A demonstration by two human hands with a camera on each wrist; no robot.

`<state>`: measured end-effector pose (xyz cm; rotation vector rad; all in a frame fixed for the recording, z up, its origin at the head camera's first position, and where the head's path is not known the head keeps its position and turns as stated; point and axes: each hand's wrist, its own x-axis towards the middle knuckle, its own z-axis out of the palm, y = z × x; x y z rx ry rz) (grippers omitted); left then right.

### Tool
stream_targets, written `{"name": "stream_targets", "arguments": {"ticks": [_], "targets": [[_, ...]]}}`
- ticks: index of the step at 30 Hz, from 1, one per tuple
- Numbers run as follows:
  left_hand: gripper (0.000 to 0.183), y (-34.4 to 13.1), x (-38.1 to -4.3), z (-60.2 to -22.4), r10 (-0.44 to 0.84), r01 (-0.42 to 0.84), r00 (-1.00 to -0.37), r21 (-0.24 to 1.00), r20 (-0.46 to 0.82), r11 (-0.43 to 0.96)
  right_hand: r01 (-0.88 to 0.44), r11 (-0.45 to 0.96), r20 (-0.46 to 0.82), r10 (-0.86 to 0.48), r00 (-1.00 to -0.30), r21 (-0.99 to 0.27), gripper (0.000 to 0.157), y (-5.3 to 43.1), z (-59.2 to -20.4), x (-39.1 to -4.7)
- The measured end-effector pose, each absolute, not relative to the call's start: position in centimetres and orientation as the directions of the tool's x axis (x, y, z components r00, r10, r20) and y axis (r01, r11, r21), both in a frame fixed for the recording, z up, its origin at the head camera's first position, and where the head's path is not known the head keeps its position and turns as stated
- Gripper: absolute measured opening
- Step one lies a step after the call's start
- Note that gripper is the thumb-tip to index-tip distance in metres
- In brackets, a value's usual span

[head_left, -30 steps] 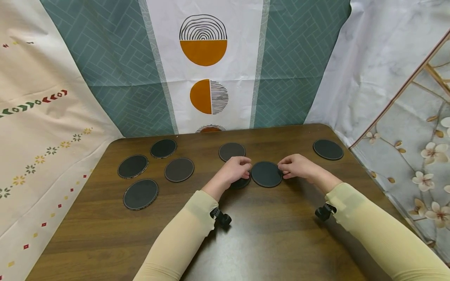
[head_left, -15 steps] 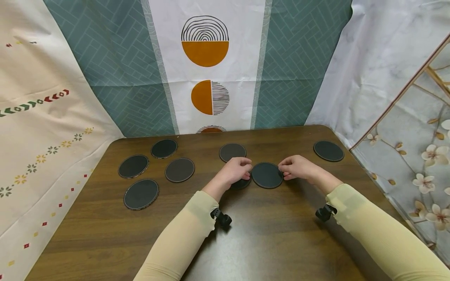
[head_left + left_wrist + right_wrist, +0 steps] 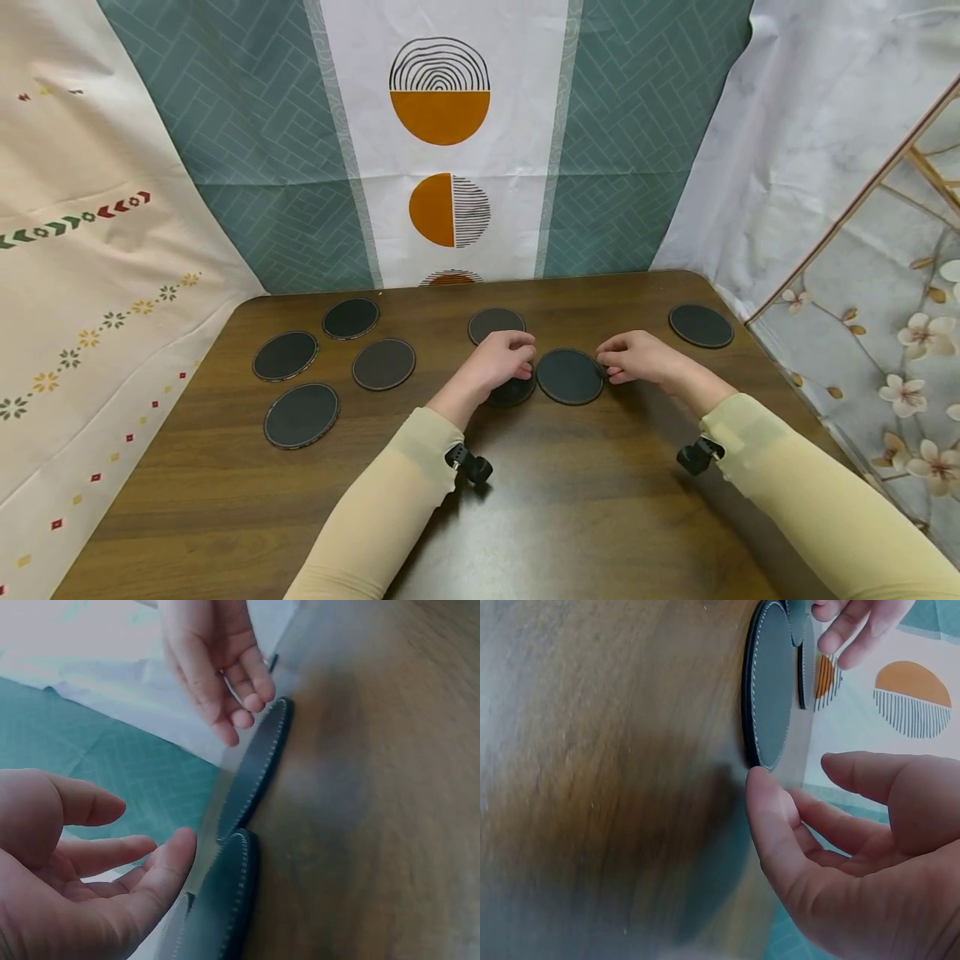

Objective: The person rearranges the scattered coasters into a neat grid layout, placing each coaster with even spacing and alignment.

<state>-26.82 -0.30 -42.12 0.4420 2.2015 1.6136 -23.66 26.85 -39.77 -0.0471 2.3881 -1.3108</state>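
A dark round coaster (image 3: 569,377) with a stitched rim lies flat on the table between my hands. Its right edge is beside the fingertips of my right hand (image 3: 637,358); in the right wrist view, one fingertip (image 3: 759,780) is at or very near that rim, and the thumb stands apart from it. My left hand (image 3: 495,365) is over a second coaster (image 3: 513,392) and partly hides it. Seen from the left wrist, its loosely bent fingers (image 3: 176,851) are near this coaster's edge, with a gap to the thumb. Neither hand grips anything.
Behind the left hand lies another coaster (image 3: 497,322). Several more form a group at the left, including a lower one (image 3: 302,416). A lone coaster (image 3: 701,325) is at the far right of the wooden table (image 3: 225,500). Patterned cloths hang around it.
The head view has tilted slightly. Both hands have shifted a tiny bit away from the coasters beneath and between them; the coasters keep their arrangement.
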Motion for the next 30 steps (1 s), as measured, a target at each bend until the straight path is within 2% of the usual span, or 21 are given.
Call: {"name": "stream_targets", "arguments": {"ticks": [8,17,23,30], "targets": [[0.042,-0.1,-26.6,-40.9,0.452,0.058,-0.887,0.95,-0.092,0.307,0.139,0.581,-0.304,-0.197,-0.932,-0.802,0.056,28.6,-39.2,-23.6],[0.042,2.3,-27.3,-39.0,0.485,0.221,-0.873,0.843,-0.053,0.49,0.105,0.673,-0.254,-0.128,-0.959,-0.732,0.059,31.6,-38.6,-23.0],[0.042,4.8,-27.8,-38.1,0.509,0.264,-0.859,0.805,-0.055,0.532,0.093,0.727,-0.225,-0.087,-0.97,-0.681,0.063,34.1,-38.5,-22.9],[0.045,7.6,-28.4,-37.9,0.522,0.318,-0.851,0.742,-0.051,0.591,0.139,0.752,-0.237,-0.023,-0.971,-0.644,0.067,37.4,-38.7,-23.2]]}}
